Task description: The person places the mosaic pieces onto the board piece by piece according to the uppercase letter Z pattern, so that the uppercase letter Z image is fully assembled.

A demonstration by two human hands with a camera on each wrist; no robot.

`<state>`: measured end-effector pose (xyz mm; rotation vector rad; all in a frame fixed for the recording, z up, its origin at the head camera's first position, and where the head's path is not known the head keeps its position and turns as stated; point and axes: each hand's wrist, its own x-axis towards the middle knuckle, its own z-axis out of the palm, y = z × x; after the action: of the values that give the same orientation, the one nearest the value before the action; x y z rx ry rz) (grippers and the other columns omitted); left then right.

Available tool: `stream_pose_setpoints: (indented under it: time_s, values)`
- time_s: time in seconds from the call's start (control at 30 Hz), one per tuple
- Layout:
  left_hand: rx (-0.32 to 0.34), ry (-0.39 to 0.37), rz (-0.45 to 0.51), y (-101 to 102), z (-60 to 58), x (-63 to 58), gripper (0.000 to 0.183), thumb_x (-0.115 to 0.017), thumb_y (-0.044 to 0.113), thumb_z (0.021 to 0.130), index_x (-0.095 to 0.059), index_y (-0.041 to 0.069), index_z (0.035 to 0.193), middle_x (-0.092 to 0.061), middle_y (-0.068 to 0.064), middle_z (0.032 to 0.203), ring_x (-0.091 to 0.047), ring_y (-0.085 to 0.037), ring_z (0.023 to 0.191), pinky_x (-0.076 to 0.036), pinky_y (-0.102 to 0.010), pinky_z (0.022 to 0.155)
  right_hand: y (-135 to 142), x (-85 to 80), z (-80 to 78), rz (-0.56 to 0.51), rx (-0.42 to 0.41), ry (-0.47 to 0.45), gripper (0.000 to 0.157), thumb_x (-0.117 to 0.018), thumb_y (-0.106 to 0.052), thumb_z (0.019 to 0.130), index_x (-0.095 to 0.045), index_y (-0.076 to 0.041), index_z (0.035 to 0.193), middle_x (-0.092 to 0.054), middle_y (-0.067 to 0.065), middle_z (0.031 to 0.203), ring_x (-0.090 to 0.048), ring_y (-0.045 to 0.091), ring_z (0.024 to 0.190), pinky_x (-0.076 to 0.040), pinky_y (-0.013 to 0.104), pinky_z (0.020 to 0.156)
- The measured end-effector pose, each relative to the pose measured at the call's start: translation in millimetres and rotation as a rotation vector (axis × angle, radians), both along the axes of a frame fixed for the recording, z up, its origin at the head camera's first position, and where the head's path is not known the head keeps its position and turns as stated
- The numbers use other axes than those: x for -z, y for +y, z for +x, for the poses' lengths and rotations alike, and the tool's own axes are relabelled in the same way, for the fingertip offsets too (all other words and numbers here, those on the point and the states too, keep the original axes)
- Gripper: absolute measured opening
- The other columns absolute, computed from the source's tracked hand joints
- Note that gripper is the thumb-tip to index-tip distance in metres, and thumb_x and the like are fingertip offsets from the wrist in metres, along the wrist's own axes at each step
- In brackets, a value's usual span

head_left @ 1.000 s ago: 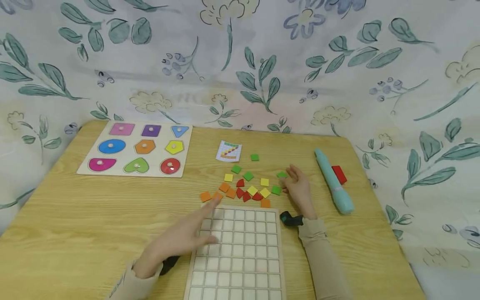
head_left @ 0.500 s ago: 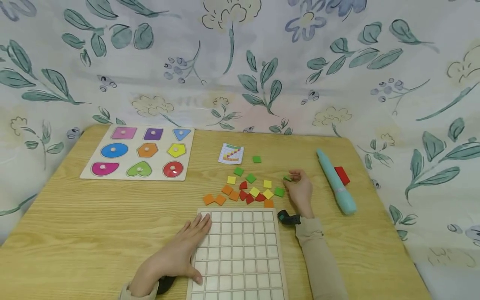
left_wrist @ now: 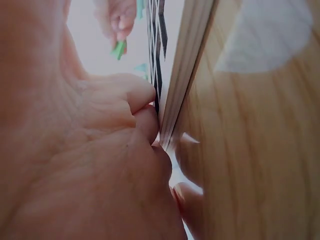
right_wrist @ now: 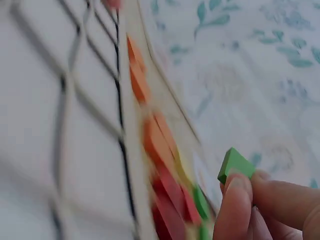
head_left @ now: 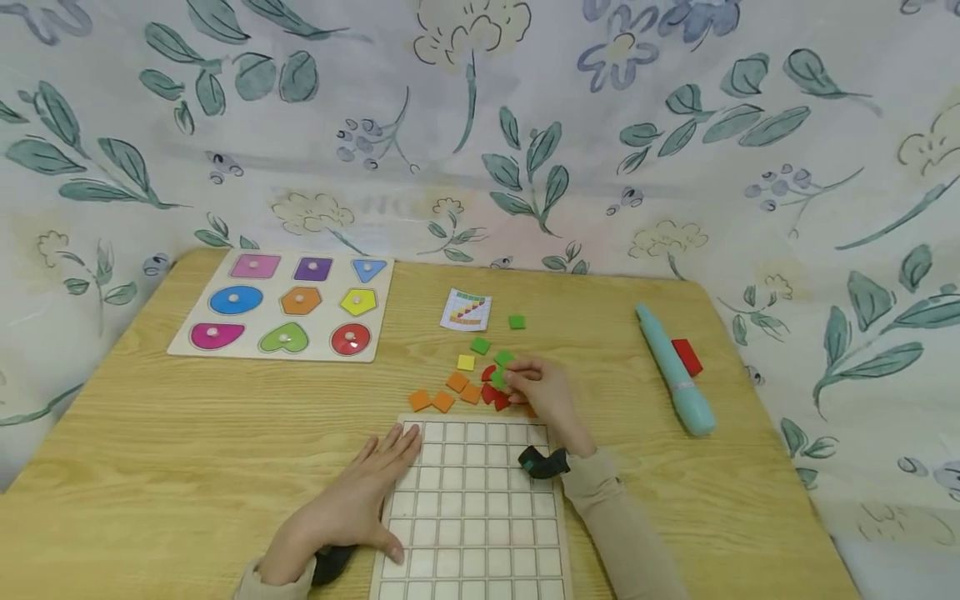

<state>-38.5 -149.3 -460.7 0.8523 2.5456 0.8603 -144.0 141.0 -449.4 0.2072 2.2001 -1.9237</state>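
Observation:
Between thumb and fingertips my right hand (head_left: 551, 404) pinches a green square tile (right_wrist: 237, 162), held up over the loose pieces just beyond the gridded wooden board (head_left: 473, 504). My left hand (head_left: 348, 508) rests along the board's left edge, fingers straight and thumb spread onto the squares. Around the right hand lie red quarter-round pieces (head_left: 501, 402), orange square tiles (head_left: 420, 401), a yellow tile (head_left: 466, 362) and other green tiles (head_left: 480, 345). The right hand hides some of the pieces there. In the left wrist view, the palm fills much of the picture beside the board's rim.
A small printed card (head_left: 467, 310) with a coloured pattern lies behind the tiles. At the back left is a knobbed shape puzzle board (head_left: 272, 300). A long turquoise object (head_left: 675, 371) and a red block (head_left: 687, 357) lie at the right. Patterned cloth hangs behind the table.
My left hand has come down onto the board's left edge and stayed there. My right hand has picked up a green tile at the right and carried it leftward over the pile.

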Motion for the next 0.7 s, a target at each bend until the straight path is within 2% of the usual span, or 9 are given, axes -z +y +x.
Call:
stream_pose_setpoints:
  time_s: [0.1,0.23,0.33,0.37,0.4,0.53,0.6,0.7]
  values:
    - [0.008,0.017,-0.001,0.2,0.3,-2.0,0.138,-0.084,0.06,0.048,-0.019,0.0,0.153,-0.015,-0.018,0.162,-0.01,-0.044,0.148,0.022,-0.007,0.107,-22.8,1.8,6.8,-0.104,-0.126,-0.06,0.027,-0.061,-0.004,0.093,-0.061,0.006,0.118,-0.071,0.005,0.083,-0.068,0.008,0.067,-0.059,0.024,0.066]
    - [0.012,0.019,-0.018,-0.2,-0.3,-2.5,0.138,-0.083,0.061,0.048,-0.019,-0.001,0.153,-0.015,-0.019,0.161,-0.01,-0.043,0.149,0.023,-0.007,0.107,-47.4,4.5,16.6,-0.121,-0.223,-0.085,0.025,-0.061,-0.004,0.093,-0.062,0.007,0.116,-0.072,0.01,0.085,-0.069,0.009,0.067,-0.06,0.028,0.068]
    - [0.007,0.016,-0.041,-0.2,-2.6,-2.0,0.139,-0.084,0.061,0.048,-0.018,0.0,0.153,-0.014,-0.017,0.162,-0.009,-0.041,0.149,0.023,-0.008,0.107,-61.2,6.7,23.8,-0.043,-0.275,-0.038,0.021,-0.064,-0.006,0.092,-0.066,0.006,0.108,-0.073,0.016,0.089,-0.07,0.011,0.066,-0.06,0.028,0.066]
    - [0.006,0.016,-0.044,-0.4,-3.1,-2.1,0.139,-0.084,0.062,0.048,-0.018,0.0,0.154,-0.014,-0.016,0.162,-0.009,-0.041,0.15,0.023,-0.009,0.109,-65.1,7.3,25.6,-0.012,-0.292,-0.012,0.019,-0.064,-0.005,0.091,-0.067,0.007,0.106,-0.072,0.019,0.09,-0.071,0.016,0.067,-0.061,0.03,0.066]
    - [0.007,0.017,-0.044,-0.4,-3.4,-2.5,0.139,-0.083,0.062,0.048,-0.018,0.0,0.154,-0.014,-0.016,0.162,-0.009,-0.041,0.149,0.022,-0.009,0.109,-68.7,3.5,29.0,0.029,-0.304,0.016,0.017,-0.065,-0.004,0.091,-0.068,0.007,0.104,-0.072,0.02,0.09,-0.07,0.017,0.066,-0.06,0.03,0.064]
    - [0.01,0.001,-0.04,-0.9,-3.1,-4.8,0.139,-0.082,0.064,0.048,-0.017,0.001,0.154,-0.014,-0.016,0.162,-0.008,-0.041,0.15,0.022,-0.008,0.109,-76.8,3.2,34.3,0.214,-0.354,0.126,0.012,-0.068,-0.008,0.089,-0.073,-0.001,0.096,-0.073,0.015,0.085,-0.067,0.015,0.062,-0.057,0.026,0.059]
    - [0.014,0.003,-0.035,-0.9,-1.9,-5.1,0.138,-0.082,0.064,0.049,-0.018,0.0,0.154,-0.014,-0.017,0.162,-0.008,-0.042,0.149,0.023,-0.007,0.107,-78.4,2.5,36.7,0.294,-0.373,0.162,0.009,-0.069,-0.011,0.088,-0.074,-0.005,0.093,-0.073,0.01,0.084,-0.064,0.01,0.064,-0.054,0.022,0.058]
    - [0.014,0.007,-0.026,-0.3,0.0,-4.4,0.138,-0.082,0.063,0.049,-0.019,-0.001,0.153,-0.015,-0.018,0.162,-0.009,-0.043,0.149,0.022,-0.007,0.107,-77.8,6.2,37.7,0.366,-0.395,0.198,0.007,-0.071,-0.014,0.088,-0.075,-0.01,0.092,-0.073,0.005,0.087,-0.064,0.009,0.07,-0.051,0.02,0.061]
